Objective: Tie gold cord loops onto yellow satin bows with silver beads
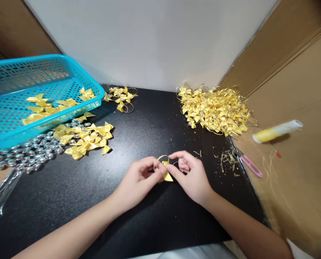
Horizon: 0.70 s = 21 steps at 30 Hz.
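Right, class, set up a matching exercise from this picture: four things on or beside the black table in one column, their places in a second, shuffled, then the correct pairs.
Things:
1. blue basket
2. big heap of yellow bows
3. silver beads
4. pink-handled scissors

Places:
A. right edge of the black table, by the cardboard
B. far left, partly over the table edge
C. far right corner of the table
D. left, in front of the basket

Pairs: 1-B, 2-C, 3-D, 4-A

A basket [20, 104] sits upper left, beads [28, 151] just below it. A bow pile [216, 109] lies upper right, a tube [277, 131] right of it
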Each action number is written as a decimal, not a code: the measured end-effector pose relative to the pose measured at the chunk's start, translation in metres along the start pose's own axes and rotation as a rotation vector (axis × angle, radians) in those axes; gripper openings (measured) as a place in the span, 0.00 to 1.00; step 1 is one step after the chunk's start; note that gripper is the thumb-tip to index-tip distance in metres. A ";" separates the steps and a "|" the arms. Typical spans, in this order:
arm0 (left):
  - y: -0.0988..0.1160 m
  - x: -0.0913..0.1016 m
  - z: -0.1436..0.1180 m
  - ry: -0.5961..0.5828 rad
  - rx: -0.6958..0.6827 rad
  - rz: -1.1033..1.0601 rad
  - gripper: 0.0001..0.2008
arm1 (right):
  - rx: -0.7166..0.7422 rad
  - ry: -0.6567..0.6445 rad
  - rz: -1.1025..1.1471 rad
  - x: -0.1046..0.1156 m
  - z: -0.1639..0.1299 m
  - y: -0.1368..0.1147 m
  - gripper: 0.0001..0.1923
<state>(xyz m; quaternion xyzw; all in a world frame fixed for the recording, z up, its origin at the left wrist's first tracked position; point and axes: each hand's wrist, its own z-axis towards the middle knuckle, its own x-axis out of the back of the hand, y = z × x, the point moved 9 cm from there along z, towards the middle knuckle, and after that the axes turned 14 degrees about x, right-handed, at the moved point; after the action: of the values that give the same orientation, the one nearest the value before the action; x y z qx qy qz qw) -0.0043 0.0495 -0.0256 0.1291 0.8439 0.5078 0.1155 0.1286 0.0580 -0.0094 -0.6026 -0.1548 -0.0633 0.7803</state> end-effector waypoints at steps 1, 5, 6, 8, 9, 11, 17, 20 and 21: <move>-0.001 0.003 0.001 0.016 0.022 -0.033 0.09 | 0.040 0.008 0.001 0.003 0.000 -0.004 0.08; -0.007 0.011 0.004 0.056 0.093 -0.179 0.08 | 0.138 -0.042 0.020 0.004 -0.005 -0.015 0.02; -0.008 0.011 0.004 0.052 0.100 -0.210 0.09 | 0.156 -0.072 -0.008 0.002 -0.006 -0.017 0.04; -0.009 0.010 0.004 0.036 0.109 -0.263 0.09 | 0.202 -0.134 -0.071 -0.003 -0.006 -0.022 0.06; -0.010 0.010 0.004 0.031 0.114 -0.283 0.09 | 0.222 -0.159 -0.090 -0.006 -0.006 -0.024 0.06; -0.012 0.010 0.004 0.025 0.129 -0.310 0.10 | 0.254 -0.176 -0.112 -0.009 -0.005 -0.027 0.06; -0.019 0.010 0.004 0.020 0.170 -0.357 0.11 | 0.302 -0.140 -0.204 -0.007 -0.004 -0.029 0.06; -0.021 0.011 0.004 0.024 0.177 -0.374 0.11 | 0.301 -0.143 -0.226 -0.006 -0.005 -0.027 0.07; -0.021 0.012 0.004 0.025 0.178 -0.375 0.11 | 0.300 -0.141 -0.228 -0.006 -0.005 -0.026 0.07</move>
<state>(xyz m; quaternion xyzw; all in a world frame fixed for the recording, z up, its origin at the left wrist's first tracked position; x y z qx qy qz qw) -0.0160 0.0473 -0.0472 -0.0270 0.8959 0.4025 0.1859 0.1165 0.0455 0.0119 -0.4609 -0.2838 -0.0852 0.8365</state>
